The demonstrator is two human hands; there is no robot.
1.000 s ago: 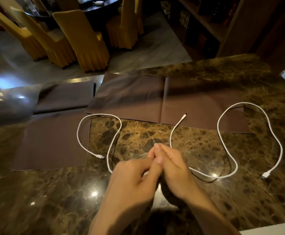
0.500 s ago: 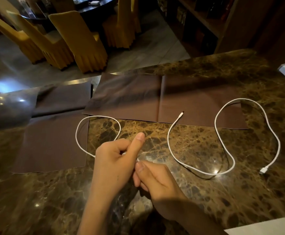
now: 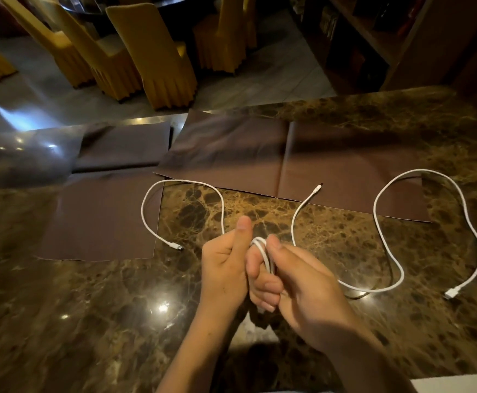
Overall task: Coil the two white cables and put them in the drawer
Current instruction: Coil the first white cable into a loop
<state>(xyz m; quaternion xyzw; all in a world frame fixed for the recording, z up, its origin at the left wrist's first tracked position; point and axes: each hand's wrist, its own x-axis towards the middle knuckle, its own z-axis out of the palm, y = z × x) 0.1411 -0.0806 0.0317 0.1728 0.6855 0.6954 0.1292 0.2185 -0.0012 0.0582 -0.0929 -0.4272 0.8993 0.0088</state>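
Beyond the counter: tiled floor (image 3: 274, 72), yellow-covered chairs (image 3: 152, 52), dark wooden bookshelf (image 3: 359, 38). Nearer, glossy brown marble countertop (image 3: 89, 321) under flat brown cloths (image 3: 231, 148). Right white cable (image 3: 374, 208) snaking loose across marble and cloth. Left white cable (image 3: 186, 180) partly wound round curled left hand (image 3: 226, 268) fingers, thumb raised; pinched by right hand (image 3: 302, 285).

the coiled cable (image 3: 265, 255) is mostly hidden between the left hand (image 3: 226, 270) and right hand (image 3: 305, 287).

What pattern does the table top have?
The table top is brown marble with golden veins, best in the head view.
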